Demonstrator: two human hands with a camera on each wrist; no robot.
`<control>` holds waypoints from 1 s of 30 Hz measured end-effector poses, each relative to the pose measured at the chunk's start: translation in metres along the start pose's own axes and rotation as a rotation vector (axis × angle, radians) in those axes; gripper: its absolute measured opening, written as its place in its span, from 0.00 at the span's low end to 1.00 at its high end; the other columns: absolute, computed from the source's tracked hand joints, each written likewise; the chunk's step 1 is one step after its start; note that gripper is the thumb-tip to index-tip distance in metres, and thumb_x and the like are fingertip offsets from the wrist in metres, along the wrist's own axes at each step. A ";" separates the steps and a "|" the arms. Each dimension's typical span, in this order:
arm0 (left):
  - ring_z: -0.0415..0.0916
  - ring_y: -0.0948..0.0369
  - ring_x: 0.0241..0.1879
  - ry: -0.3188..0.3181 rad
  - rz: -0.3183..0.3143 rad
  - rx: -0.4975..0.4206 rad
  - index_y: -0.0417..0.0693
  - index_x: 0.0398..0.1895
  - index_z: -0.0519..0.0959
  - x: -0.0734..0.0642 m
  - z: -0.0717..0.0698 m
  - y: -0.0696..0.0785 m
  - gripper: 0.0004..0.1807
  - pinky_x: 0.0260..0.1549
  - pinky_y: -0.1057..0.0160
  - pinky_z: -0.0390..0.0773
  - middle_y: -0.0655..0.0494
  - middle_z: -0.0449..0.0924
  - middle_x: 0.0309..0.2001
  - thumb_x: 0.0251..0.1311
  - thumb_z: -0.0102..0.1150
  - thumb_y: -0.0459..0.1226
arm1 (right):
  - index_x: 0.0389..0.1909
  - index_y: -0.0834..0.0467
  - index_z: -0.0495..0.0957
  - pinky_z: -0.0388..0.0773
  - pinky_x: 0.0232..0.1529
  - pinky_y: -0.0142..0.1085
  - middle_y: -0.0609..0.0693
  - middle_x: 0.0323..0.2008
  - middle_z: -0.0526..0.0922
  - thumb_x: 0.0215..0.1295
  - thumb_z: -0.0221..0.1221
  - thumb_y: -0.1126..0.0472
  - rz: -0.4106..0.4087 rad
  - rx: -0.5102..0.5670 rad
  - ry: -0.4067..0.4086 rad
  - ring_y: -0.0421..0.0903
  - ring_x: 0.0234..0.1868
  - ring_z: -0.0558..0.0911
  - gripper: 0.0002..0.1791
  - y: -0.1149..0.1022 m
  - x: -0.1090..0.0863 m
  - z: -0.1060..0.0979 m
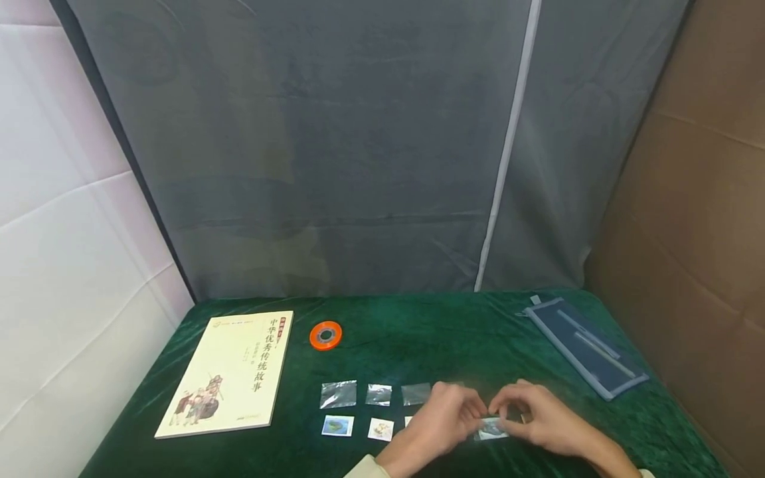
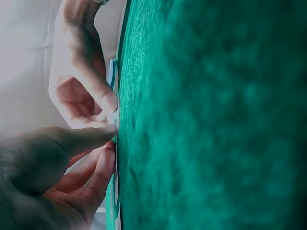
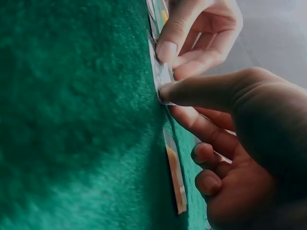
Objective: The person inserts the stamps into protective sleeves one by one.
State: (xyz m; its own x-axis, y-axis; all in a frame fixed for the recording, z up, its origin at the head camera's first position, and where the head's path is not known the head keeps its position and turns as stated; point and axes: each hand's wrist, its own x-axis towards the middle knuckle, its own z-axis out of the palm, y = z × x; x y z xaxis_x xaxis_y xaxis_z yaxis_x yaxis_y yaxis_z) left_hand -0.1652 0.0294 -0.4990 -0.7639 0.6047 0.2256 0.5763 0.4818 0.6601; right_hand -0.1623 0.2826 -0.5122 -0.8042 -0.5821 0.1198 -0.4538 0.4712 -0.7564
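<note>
Low over the front right of the green cloth, my two hands meet at a small picture stamp (image 1: 491, 429) with clear plastic film showing around its edge. My left hand (image 1: 439, 418) pinches its left side between thumb and finger. On the other side, my right hand (image 1: 540, 415) pinches with thumb and index finger. The right wrist view shows the glossy film (image 3: 162, 72) almost edge-on between both thumbs. Whether the stamp lies inside the film or beneath it, I cannot tell.
Left of my hands lie stamps (image 1: 337, 425) in a row, one partly covered by my left hand, with clear plastic sleeves (image 1: 338, 394) behind them. Further out are a book (image 1: 230, 372), an orange ring-shaped roll (image 1: 325, 336) and a blue zip pouch (image 1: 582, 346) holding slim tools.
</note>
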 end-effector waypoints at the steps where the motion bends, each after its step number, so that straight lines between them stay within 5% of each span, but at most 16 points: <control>1: 0.80 0.81 0.29 0.004 0.007 0.019 0.48 0.36 0.91 0.001 0.000 -0.001 0.05 0.30 0.84 0.75 0.61 0.92 0.31 0.59 0.77 0.30 | 0.49 0.44 0.86 0.74 0.30 0.32 0.41 0.38 0.83 0.71 0.72 0.59 -0.001 -0.004 0.002 0.38 0.32 0.75 0.10 0.000 0.000 0.001; 7: 0.78 0.81 0.28 0.019 0.040 0.100 0.52 0.35 0.91 0.003 0.001 -0.004 0.06 0.30 0.84 0.73 0.64 0.90 0.30 0.58 0.81 0.34 | 0.47 0.39 0.86 0.74 0.35 0.31 0.36 0.41 0.83 0.69 0.73 0.57 -0.007 -0.094 0.031 0.34 0.39 0.74 0.11 0.000 0.000 0.003; 15: 0.77 0.80 0.30 0.069 -0.088 -0.080 0.49 0.42 0.90 0.004 -0.010 -0.024 0.03 0.32 0.77 0.79 0.65 0.88 0.33 0.68 0.73 0.34 | 0.49 0.36 0.84 0.76 0.40 0.31 0.34 0.45 0.81 0.71 0.71 0.54 -0.007 -0.174 0.044 0.33 0.46 0.74 0.11 -0.013 0.006 0.005; 23: 0.81 0.66 0.45 0.183 -0.150 0.095 0.58 0.44 0.91 -0.002 -0.033 -0.046 0.05 0.45 0.63 0.81 0.66 0.90 0.42 0.69 0.72 0.37 | 0.52 0.39 0.85 0.78 0.45 0.34 0.32 0.45 0.81 0.75 0.69 0.50 -0.062 -0.178 0.020 0.32 0.47 0.75 0.09 -0.026 0.031 0.032; 30: 0.82 0.60 0.55 0.124 -0.158 0.130 0.56 0.50 0.91 -0.003 -0.040 -0.051 0.09 0.56 0.54 0.84 0.61 0.90 0.52 0.69 0.72 0.40 | 0.48 0.39 0.85 0.78 0.49 0.36 0.31 0.46 0.80 0.68 0.74 0.49 -0.136 -0.272 0.034 0.33 0.50 0.74 0.11 -0.029 0.042 0.049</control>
State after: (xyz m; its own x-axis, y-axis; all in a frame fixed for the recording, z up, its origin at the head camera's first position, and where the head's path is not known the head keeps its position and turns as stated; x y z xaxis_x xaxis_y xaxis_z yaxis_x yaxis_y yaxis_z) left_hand -0.2038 -0.0218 -0.5045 -0.8725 0.4371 0.2184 0.4737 0.6467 0.5978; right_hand -0.1641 0.2127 -0.5170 -0.7397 -0.6313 0.2332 -0.6404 0.5538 -0.5322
